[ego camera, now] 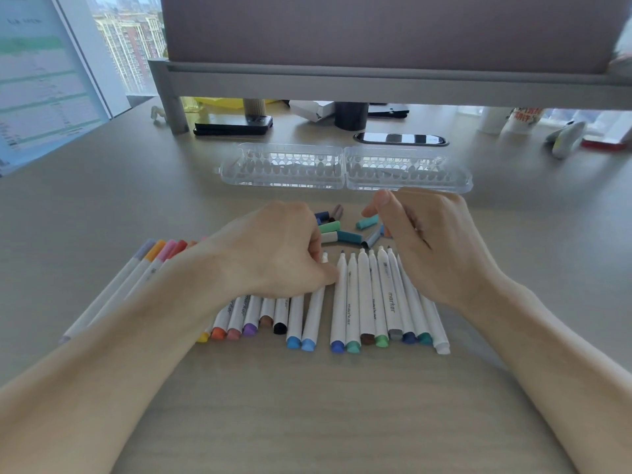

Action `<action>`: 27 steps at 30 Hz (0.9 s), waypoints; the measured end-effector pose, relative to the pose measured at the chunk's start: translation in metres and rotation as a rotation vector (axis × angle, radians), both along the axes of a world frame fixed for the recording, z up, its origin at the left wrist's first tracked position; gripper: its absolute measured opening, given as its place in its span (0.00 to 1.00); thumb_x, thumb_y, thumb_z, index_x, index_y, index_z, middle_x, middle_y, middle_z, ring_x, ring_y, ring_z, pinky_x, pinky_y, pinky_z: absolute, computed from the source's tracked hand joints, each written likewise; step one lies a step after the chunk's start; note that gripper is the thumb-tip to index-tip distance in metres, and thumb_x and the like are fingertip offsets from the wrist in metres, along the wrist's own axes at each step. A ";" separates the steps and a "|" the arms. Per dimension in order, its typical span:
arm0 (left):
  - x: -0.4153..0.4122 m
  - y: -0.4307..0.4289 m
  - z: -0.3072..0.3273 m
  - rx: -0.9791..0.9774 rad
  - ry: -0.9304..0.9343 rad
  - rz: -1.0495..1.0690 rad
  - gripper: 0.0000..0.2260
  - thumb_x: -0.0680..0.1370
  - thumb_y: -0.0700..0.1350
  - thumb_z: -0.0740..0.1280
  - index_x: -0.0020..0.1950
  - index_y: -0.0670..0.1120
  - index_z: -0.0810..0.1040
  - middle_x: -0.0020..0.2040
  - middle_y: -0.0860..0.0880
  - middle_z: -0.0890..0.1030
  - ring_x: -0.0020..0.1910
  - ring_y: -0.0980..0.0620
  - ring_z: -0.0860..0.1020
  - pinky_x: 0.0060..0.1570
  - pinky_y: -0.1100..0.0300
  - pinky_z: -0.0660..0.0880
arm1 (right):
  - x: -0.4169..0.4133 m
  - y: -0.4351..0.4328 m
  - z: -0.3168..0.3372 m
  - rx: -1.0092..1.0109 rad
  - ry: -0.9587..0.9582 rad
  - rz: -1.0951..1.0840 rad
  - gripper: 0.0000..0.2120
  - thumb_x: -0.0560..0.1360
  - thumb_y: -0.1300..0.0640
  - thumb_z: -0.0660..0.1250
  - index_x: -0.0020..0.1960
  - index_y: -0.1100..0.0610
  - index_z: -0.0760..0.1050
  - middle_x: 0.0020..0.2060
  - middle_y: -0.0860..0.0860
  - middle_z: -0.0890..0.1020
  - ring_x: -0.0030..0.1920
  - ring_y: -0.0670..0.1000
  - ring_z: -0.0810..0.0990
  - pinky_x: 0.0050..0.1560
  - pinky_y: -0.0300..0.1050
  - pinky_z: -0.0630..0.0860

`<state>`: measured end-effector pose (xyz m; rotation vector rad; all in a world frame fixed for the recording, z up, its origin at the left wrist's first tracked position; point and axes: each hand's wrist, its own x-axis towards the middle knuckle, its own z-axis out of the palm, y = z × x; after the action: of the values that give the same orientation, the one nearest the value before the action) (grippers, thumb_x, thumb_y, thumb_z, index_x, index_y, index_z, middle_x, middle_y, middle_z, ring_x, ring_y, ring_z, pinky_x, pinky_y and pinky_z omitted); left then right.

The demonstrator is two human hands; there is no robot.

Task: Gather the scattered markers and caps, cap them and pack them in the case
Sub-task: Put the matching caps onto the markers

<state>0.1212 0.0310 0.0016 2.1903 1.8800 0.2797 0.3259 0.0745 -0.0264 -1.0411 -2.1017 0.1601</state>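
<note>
left hand [280, 248] curled, pinching light-blue marker [314, 313] in the row | right hand [431, 241] over loose caps [342, 236], thumb and forefinger nearly closed, can't tell if holding | uncapped markers [366, 295] side by side on desk [307, 405] | clear case [284, 165] open, beyond caps

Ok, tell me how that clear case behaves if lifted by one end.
The clear case looks thin and empty, so probably light. Its open halves would likely fold at the hinge. Pushed, it may slide on the smooth desk.
</note>
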 end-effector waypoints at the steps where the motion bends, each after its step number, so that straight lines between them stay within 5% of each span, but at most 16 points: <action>1: 0.001 0.000 -0.001 0.001 0.010 0.006 0.17 0.70 0.61 0.69 0.31 0.49 0.80 0.30 0.52 0.80 0.33 0.54 0.80 0.37 0.53 0.81 | 0.000 0.000 0.000 -0.002 0.002 -0.001 0.41 0.83 0.33 0.42 0.44 0.62 0.82 0.30 0.54 0.79 0.35 0.56 0.80 0.36 0.54 0.76; 6: 0.008 -0.002 -0.002 0.102 0.110 0.032 0.19 0.70 0.61 0.67 0.29 0.48 0.76 0.24 0.53 0.75 0.29 0.52 0.78 0.35 0.53 0.81 | -0.001 -0.001 0.000 -0.023 0.012 -0.003 0.41 0.83 0.33 0.43 0.44 0.62 0.82 0.30 0.51 0.79 0.35 0.52 0.80 0.36 0.53 0.76; 11: 0.008 -0.002 -0.002 0.124 0.056 0.049 0.18 0.71 0.60 0.69 0.31 0.48 0.78 0.26 0.52 0.77 0.30 0.52 0.79 0.35 0.55 0.80 | -0.002 -0.004 0.001 -0.031 0.083 -0.008 0.33 0.84 0.37 0.47 0.36 0.54 0.80 0.32 0.32 0.77 0.35 0.35 0.78 0.35 0.33 0.68; 14: 0.006 0.002 -0.003 0.174 -0.183 0.066 0.17 0.74 0.56 0.71 0.31 0.46 0.82 0.26 0.48 0.79 0.25 0.53 0.77 0.28 0.60 0.76 | -0.003 -0.006 0.004 -0.128 0.162 -0.010 0.31 0.85 0.39 0.49 0.37 0.54 0.81 0.34 0.40 0.81 0.32 0.37 0.78 0.36 0.30 0.69; 16: 0.004 0.006 -0.001 0.210 -0.468 0.077 0.19 0.78 0.52 0.70 0.34 0.39 0.84 0.27 0.42 0.79 0.24 0.49 0.75 0.34 0.69 0.73 | -0.004 -0.009 0.009 -0.278 0.222 0.031 0.28 0.84 0.40 0.52 0.44 0.53 0.85 0.32 0.46 0.83 0.28 0.39 0.77 0.35 0.31 0.68; 19: 0.004 0.009 0.000 0.195 -0.741 0.093 0.20 0.81 0.49 0.67 0.39 0.33 0.82 0.27 0.41 0.74 0.25 0.45 0.71 0.41 0.67 0.74 | -0.009 -0.017 0.017 -0.514 0.256 0.214 0.22 0.84 0.42 0.57 0.50 0.51 0.86 0.38 0.50 0.87 0.28 0.42 0.74 0.35 0.32 0.67; 22: 0.010 0.007 0.000 0.177 -0.823 0.074 0.18 0.82 0.48 0.67 0.38 0.37 0.83 0.27 0.48 0.80 0.25 0.52 0.74 0.30 0.68 0.72 | -0.012 -0.020 0.020 -0.647 0.312 0.320 0.16 0.83 0.47 0.63 0.50 0.54 0.86 0.41 0.53 0.88 0.28 0.43 0.69 0.30 0.30 0.67; 27: 0.010 0.008 0.000 0.173 -0.837 0.030 0.09 0.82 0.49 0.68 0.49 0.45 0.84 0.35 0.50 0.85 0.30 0.55 0.80 0.29 0.66 0.74 | -0.006 -0.011 0.019 -0.753 0.440 0.211 0.10 0.81 0.52 0.69 0.49 0.56 0.87 0.38 0.50 0.86 0.28 0.44 0.68 0.28 0.33 0.66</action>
<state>0.1314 0.0388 0.0011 1.7048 1.4272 1.1836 0.3197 0.0635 -0.0078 -1.0558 -1.7477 1.2415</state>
